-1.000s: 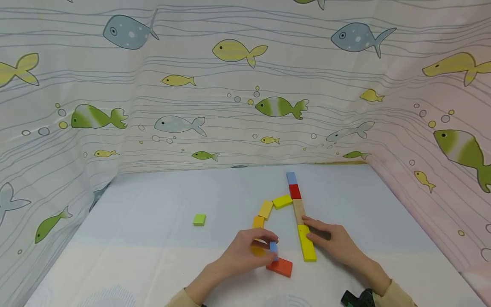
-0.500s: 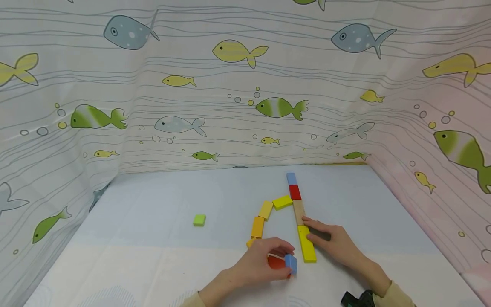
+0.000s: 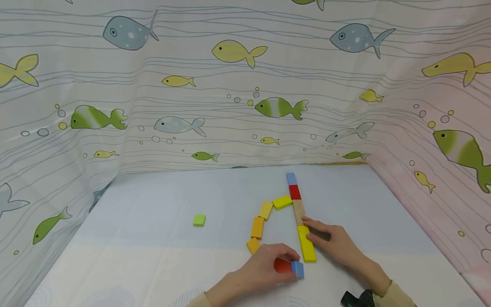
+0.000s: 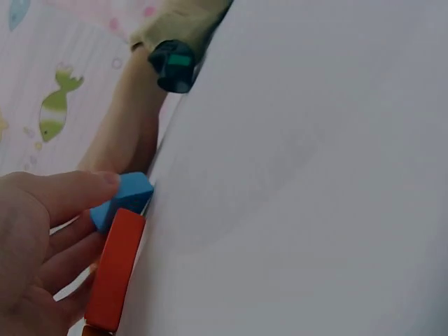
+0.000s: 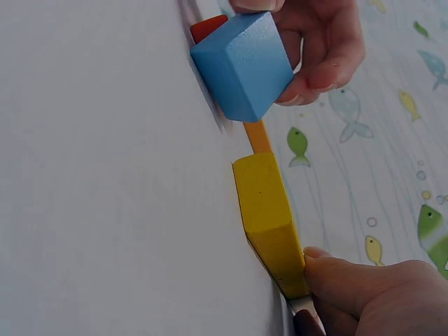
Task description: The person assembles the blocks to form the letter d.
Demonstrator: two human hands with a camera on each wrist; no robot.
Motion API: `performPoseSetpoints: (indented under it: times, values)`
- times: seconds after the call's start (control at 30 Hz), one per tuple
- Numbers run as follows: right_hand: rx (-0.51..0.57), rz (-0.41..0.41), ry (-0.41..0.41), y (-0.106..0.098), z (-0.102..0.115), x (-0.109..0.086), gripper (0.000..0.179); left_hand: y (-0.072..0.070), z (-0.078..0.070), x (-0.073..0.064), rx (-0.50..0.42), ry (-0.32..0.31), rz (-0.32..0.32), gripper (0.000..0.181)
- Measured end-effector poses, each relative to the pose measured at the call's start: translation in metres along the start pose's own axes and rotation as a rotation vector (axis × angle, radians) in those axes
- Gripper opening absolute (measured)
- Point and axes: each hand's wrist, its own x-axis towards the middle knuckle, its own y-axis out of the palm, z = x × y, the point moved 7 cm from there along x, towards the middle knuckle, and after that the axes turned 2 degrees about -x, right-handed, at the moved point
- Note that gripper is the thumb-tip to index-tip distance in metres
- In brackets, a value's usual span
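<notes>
My left hand [image 3: 264, 265] pinches a blue block [image 3: 297, 270] between thumb and fingers, right at the right end of an orange-red block [image 3: 282, 266]. In the left wrist view the blue block [image 4: 122, 198] overlaps the top end of the orange-red block [image 4: 115, 271]. My right hand [image 3: 339, 245] rests a fingertip on the long yellow block [image 3: 307, 245], with another at the edge of the beige block [image 3: 299, 212] behind it. In the right wrist view the blue block [image 5: 245, 66] stands apart from the near end of the yellow block [image 5: 266, 203].
The straight row continues back through a red block [image 3: 294, 192] to a blue block [image 3: 291, 178]. A curve of yellow block [image 3: 282, 202] and several orange blocks [image 3: 257, 227] bends left. One green block [image 3: 199, 220] lies alone. Fish-patterned cloth [image 3: 230, 98] rises behind the table.
My left hand has moved right and toward the near edge with the blue block, from over the orange blocks to the orange-red block's right end. The right hand has stayed put.
</notes>
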Motion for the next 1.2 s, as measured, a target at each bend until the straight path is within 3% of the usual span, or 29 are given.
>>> performPoseSetpoints:
  times: [0.27, 0.8, 1.2]
  values:
    - [0.005, 0.010, 0.009, 0.0004, 0.0000, 0.0000, 0.046, 0.0044, -0.0001, 0.0009, 0.017, -0.105, 0.051, 0.031]
    - [0.006, 0.009, 0.017, 0.0004, 0.0019, 0.0000, 0.046, 0.0031, 0.0017, 0.0005, 0.111, -0.103, 0.051, 0.035]
    - [-0.005, 0.006, 0.007, -0.0006, 0.0026, 0.0004, 0.046, 0.0025, 0.0033, 0.0000, 0.123, -0.106, 0.044, 0.038]
